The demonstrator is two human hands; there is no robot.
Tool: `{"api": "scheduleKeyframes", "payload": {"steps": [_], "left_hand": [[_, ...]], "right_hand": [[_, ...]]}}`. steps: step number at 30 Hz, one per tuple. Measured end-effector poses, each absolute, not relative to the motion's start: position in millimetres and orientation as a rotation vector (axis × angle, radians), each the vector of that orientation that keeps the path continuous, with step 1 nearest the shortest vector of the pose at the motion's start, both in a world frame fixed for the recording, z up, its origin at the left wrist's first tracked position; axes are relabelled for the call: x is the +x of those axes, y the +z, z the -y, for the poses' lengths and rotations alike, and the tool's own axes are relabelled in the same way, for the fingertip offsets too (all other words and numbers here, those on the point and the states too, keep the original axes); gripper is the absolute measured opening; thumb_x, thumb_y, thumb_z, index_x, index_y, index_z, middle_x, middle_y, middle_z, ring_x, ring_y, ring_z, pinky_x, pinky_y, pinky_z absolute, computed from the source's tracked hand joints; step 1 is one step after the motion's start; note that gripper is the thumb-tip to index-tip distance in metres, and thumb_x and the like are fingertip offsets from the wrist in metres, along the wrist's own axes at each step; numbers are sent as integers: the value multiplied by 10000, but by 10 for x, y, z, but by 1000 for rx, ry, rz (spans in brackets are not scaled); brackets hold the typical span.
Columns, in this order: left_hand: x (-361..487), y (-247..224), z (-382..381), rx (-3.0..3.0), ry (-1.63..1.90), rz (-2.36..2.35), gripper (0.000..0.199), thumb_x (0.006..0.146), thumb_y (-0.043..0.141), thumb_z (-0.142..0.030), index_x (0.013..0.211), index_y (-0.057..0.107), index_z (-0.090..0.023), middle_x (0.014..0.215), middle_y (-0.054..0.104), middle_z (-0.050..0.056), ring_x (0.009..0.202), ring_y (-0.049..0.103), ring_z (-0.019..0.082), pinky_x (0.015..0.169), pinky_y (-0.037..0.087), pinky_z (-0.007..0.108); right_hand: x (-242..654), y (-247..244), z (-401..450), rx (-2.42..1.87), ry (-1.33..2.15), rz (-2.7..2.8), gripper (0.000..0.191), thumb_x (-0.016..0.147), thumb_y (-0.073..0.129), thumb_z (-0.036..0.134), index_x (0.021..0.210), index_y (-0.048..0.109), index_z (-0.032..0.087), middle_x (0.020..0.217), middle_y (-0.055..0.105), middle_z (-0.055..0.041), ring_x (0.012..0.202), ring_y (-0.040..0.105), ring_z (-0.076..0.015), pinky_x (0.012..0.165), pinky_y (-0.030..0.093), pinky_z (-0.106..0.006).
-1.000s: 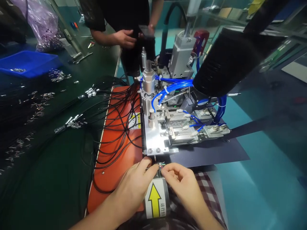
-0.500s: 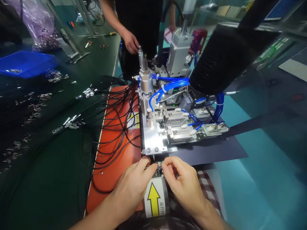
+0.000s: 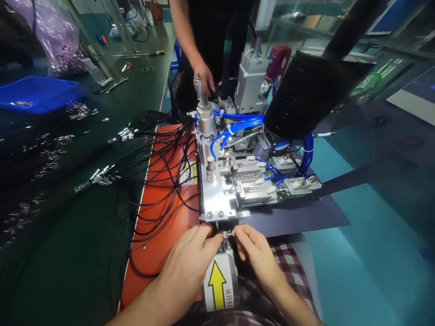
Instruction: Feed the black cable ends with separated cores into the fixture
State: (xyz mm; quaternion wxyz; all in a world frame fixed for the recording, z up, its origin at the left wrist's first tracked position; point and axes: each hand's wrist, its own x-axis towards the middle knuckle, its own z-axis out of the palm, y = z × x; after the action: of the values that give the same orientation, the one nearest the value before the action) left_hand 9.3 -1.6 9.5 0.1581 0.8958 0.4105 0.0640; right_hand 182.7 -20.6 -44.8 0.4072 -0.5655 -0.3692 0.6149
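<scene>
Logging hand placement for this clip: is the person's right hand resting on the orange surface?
No, the right hand is at the thin coloured wires, to the right of the orange surface.

Yellow arrow (image 3: 217,285) printed on a white label (image 3: 229,270), characters 运行方 seen beside it, their ending hidden at the curved edge, smaller yellow-and-white label (image 3: 189,173) stuck on the orange plate (image 3: 159,256), its text too small to be read

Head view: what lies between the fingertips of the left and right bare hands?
In the head view, thin multicoloured wires lie between the left hand and right hand; a small grey metal fixture shows below.
</scene>
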Motion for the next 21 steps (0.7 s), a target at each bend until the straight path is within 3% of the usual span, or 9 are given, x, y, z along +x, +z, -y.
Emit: {"api": "scheduleKeyframes", "payload": {"steps": [3,9,21], "left_hand": [[133,176,37,2615,34,-1247,446,726,486,-1,1137,565,-154,919,546,92,780,529,253,611,515,393],[202,183,144,2636,-123,-1314,516,753,406,44,1243,504,-85,954,586,128,800,557,254,641,543,393],[231,49,157,2611,119,-1394,425,759,391,28,1115,594,-81,931,598,137,772,555,252,654,537,414]], "right_hand": [[1788,-433,186,-1439,1450,1047,328,904,449,419,663,465,197,567,369,59,512,328,-113,468,274,-235],[1691,-492,183,-1389,1368,1099,273,916,434,383,708,455,208,637,381,49,577,350,-131,535,304,-249],[1652,-516,202,-1339,1335,1058,257,923,432,358,711,434,212,649,368,52,589,355,-128,546,337,-238]]}}
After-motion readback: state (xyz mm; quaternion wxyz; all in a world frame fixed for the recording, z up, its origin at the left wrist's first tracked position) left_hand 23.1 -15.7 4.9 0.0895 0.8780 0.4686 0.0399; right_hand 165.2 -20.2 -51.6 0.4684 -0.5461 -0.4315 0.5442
